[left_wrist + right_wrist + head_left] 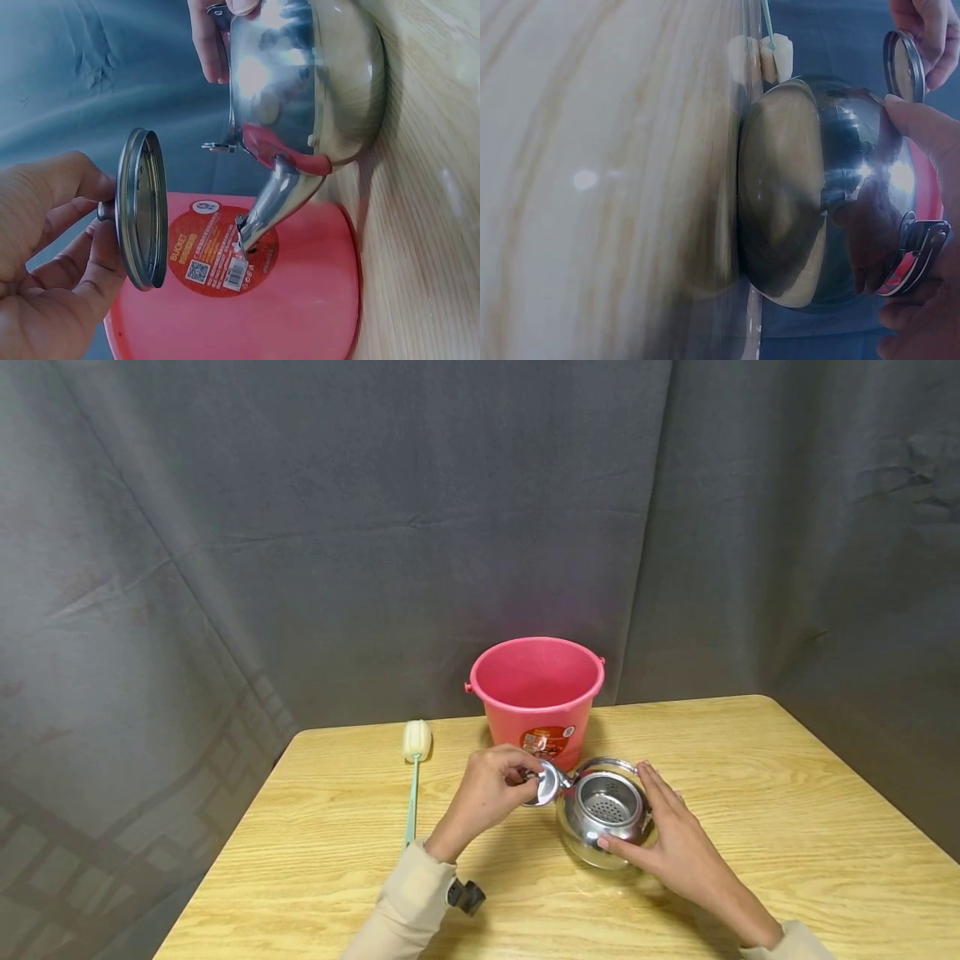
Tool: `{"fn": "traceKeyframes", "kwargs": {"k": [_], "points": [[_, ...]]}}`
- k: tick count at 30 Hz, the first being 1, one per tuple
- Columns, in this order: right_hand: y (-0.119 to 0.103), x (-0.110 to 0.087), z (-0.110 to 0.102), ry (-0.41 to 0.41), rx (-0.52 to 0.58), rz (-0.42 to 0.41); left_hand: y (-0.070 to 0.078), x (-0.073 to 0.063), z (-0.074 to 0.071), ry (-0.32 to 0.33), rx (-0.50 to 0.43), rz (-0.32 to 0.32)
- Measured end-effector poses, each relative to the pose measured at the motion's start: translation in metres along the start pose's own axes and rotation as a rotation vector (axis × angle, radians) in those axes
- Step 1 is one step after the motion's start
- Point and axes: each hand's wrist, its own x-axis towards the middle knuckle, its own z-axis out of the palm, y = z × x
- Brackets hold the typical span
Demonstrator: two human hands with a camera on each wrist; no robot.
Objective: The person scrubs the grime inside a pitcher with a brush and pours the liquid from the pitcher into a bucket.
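My left hand (487, 789) pinches the small knob of a round metal lid (142, 210), held off the pot and to its left. A shiny stainless steel teapot (581, 837) stands upright on the table, its mouth uncovered. Inside the mouth sits a perforated metal strainer (609, 810). My right hand (675, 847) holds the teapot from the right, thumb on the near side of the body and fingers toward the far side by the handle. In the left wrist view, the spout (277, 202) points toward the pink bucket (536, 718).
The bucket stands behind the teapot at the table's back edge. To the left lies a sponge brush (417, 740) with a long pale green handle. Grey cloth (412, 527) hangs behind the wooden table (322, 852).
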Motion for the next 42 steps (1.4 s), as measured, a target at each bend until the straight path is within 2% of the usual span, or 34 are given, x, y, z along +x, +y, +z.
{"fn": "traceKeyframes", "kwargs": {"k": [10, 17, 42], "points": [[0.0, 0.0, 0.0, 0.001, 0.001, 0.003, -0.002, -0.004, -0.006, -0.006, -0.004, -0.024], [0.001, -0.001, 0.001, 0.004, 0.003, -0.004, -0.007, -0.008, -0.012, 0.007, 0.026, -0.02], [0.001, -0.002, 0.001, 0.022, 0.005, -0.018, -0.019, -0.02, -0.028, 0.035, 0.086, -0.096]]}}
